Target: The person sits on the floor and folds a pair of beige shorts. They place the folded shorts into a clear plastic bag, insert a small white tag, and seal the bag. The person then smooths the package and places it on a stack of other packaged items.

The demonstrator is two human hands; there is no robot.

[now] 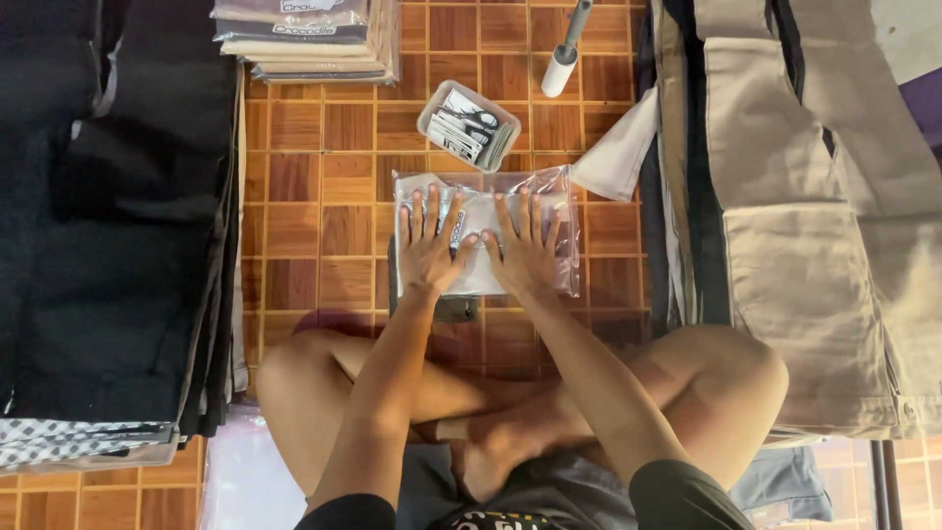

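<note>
Along the floor's (324,196) left edge a stack of dark folded garments (108,216) is lying, with a checked cloth (78,442) peeking out beneath its near end. At the far edge, a pile of bagged garments (309,39) is sitting, already sealed in plastic. The person is sitting cross-legged at the near edge, both arms reaching forward. The left hand (427,245) is pressing flat, fingers spread apart, on the left half of a clear bag (486,196) holding a pale folded garment; it is gripping nothing. The bag is lying on the floor's middle, just in front of the knees, over something dark whose kind I cannot tell. The right hand (525,250) is lying flat beside the left on the same bag, fingers likewise spread, thumbs nearly touching. Just beyond the bag a small clear tub (469,126) of printed cards is resting, tilted. Further right, near the far edge, a lint roller (565,54) is lying. Along the right edge beige trousers (814,216) are lying spread out in a heap.
</note>
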